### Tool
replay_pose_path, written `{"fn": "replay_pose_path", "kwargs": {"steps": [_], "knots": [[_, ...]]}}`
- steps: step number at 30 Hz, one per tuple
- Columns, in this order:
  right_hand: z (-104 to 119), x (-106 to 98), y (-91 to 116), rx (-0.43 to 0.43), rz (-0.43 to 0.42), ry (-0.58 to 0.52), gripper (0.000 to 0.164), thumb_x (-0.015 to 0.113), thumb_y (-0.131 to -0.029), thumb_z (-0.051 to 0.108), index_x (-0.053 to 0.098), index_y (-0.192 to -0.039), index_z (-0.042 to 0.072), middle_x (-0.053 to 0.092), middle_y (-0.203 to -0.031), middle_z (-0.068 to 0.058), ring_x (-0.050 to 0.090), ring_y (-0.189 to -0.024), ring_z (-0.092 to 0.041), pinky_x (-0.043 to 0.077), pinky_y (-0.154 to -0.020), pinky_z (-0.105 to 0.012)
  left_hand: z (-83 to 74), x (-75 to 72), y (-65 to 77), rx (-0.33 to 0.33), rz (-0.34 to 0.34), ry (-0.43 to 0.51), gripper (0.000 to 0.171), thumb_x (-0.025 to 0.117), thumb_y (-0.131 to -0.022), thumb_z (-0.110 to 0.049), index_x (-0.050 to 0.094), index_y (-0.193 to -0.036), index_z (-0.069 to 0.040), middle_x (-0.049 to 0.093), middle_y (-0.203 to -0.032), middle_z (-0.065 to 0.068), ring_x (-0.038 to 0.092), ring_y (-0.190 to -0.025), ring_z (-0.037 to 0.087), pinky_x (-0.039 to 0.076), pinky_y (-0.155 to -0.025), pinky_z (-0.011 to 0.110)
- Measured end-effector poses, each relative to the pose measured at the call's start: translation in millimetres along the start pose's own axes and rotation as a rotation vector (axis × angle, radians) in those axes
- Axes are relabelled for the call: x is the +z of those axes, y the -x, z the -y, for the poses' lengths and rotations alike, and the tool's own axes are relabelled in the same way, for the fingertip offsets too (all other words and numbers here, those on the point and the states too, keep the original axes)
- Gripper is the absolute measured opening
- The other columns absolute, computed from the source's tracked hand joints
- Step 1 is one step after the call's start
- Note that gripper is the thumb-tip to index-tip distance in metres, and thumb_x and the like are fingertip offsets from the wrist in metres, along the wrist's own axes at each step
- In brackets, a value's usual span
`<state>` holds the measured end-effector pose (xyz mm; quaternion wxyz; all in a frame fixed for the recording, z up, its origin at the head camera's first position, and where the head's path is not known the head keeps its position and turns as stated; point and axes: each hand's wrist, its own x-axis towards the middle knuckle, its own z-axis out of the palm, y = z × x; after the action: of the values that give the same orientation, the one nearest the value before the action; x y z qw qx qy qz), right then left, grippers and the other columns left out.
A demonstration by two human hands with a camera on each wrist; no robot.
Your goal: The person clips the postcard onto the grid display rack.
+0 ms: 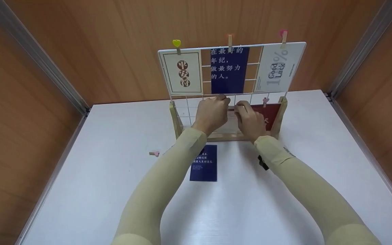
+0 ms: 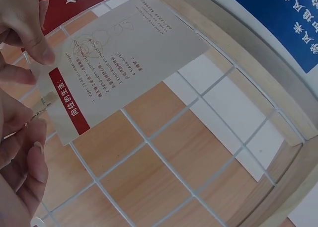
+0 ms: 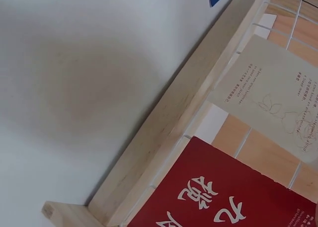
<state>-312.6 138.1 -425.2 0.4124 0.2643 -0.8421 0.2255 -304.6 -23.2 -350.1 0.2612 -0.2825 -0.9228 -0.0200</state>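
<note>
A cream card [image 2: 144, 53] with a red title band lies against the lower part of a white wire grid [image 2: 146, 140]. My left hand [image 1: 213, 112] pinches a small wooden clothespin [image 2: 47, 100] at the card's top edge; its far end is hidden by the fingers. Close beside it, my right hand [image 1: 251, 120] pinches the same card near its upper right corner, thumb on the printed face. To the right, a red card [image 1: 272, 114] hangs on the grid under a pink clothespin [image 1: 265, 101]. Only a sliver of fingertip shows in the right wrist view.
Above, a white card [image 1: 192, 81], a blue card [image 1: 228, 85] and a grey-white card [image 1: 265, 78] hang from clothespins. Wooden feet [image 1: 223, 136] carry the grid. On the white table lie another blue card [image 1: 204, 173], a loose pink clothespin [image 1: 154, 153] and a black object [image 1: 263, 163].
</note>
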Motion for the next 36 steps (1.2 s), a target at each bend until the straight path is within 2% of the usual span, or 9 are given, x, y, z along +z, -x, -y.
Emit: {"fn": "replay_pose_path", "kwargs": {"steps": [10, 17, 24, 27, 29, 33, 36], "knots": [[-0.6, -2.9, 4.1, -0.024, -0.01, 0.0, 0.015, 0.067, -0.092, 0.001, 0.07, -0.106, -0.005, 0.066, -0.108, -0.017, 0.056, -0.048, -0.024, 0.046, -0.042, -0.037, 1.1, 4.7, 7.2, -0.001, -0.026, -0.008, 0.024, 0.059, -0.093, -0.007, 0.073, -0.111, -0.01, 0.071, -0.112, -0.001, 0.066, -0.06, 0.016, 0.053, -0.051, 0.032], [1.2, -5.7, 5.0, -0.022, 0.02, 0.001, 0.02, 0.068, -0.092, 0.002, 0.068, -0.111, -0.003, 0.064, -0.117, -0.017, 0.052, -0.046, -0.023, 0.045, -0.041, -0.037, 2.4, 5.5, 11.0, -0.031, -0.002, 0.037, 0.032, 0.058, -0.094, -0.007, 0.069, -0.123, -0.012, 0.066, -0.127, -0.001, 0.069, -0.067, 0.019, 0.054, -0.052, 0.035], [2.2, -7.8, 5.9, -0.021, 0.03, 0.0, 0.021, 0.07, -0.091, 0.003, 0.068, -0.112, -0.001, 0.063, -0.118, -0.017, 0.05, -0.044, -0.02, 0.044, -0.04, -0.037, 3.5, 3.8, 13.3, -0.04, -0.013, 0.077, 0.034, 0.058, -0.09, -0.003, 0.069, -0.121, -0.012, 0.066, -0.128, 0.001, 0.059, -0.055, 0.014, 0.051, -0.049, 0.032], [2.5, -8.8, 6.5, -0.028, 0.032, -0.003, 0.019, 0.069, -0.091, 0.003, 0.067, -0.11, 0.0, 0.061, -0.116, -0.017, 0.052, -0.046, -0.021, 0.045, -0.041, -0.037, 4.4, 2.9, 15.3, -0.015, -0.042, 0.092, 0.033, 0.057, -0.09, -0.004, 0.069, -0.12, -0.011, 0.066, -0.127, 0.002, 0.061, -0.057, 0.015, 0.052, -0.049, 0.033], [3.1, -8.5, 7.6, -0.042, 0.04, -0.009, 0.017, 0.068, -0.092, 0.002, 0.066, -0.108, 0.0, 0.06, -0.114, -0.018, 0.056, -0.05, -0.022, 0.047, -0.043, -0.037, 5.8, 2.3, 18.1, 0.011, -0.07, 0.109, 0.031, 0.056, -0.091, -0.007, 0.069, -0.12, -0.009, 0.067, -0.126, 0.004, 0.066, -0.063, 0.016, 0.054, -0.051, 0.033], [5.4, -8.2, 9.9, -0.093, 0.05, -0.052, 0.011, 0.066, -0.092, 0.0, 0.065, -0.104, -0.002, 0.058, -0.107, -0.017, 0.064, -0.067, -0.026, 0.055, -0.055, -0.037, 9.1, 2.4, 24.6, 0.063, -0.15, 0.154, 0.028, 0.057, -0.094, -0.018, 0.07, -0.117, -0.007, 0.068, -0.117, 0.006, 0.071, -0.08, 0.02, 0.055, -0.055, 0.033], [9.5, -8.7, 10.2, -0.125, 0.056, -0.087, 0.009, 0.065, -0.092, -0.001, 0.066, -0.101, -0.003, 0.059, -0.103, -0.017, 0.066, -0.077, -0.028, 0.057, -0.063, -0.038, 11.8, 2.7, 28.7, 0.092, -0.204, 0.174, 0.025, 0.059, -0.092, -0.022, 0.07, -0.11, -0.008, 0.067, -0.109, 0.005, 0.069, -0.084, 0.02, 0.055, -0.055, 0.034]]}}
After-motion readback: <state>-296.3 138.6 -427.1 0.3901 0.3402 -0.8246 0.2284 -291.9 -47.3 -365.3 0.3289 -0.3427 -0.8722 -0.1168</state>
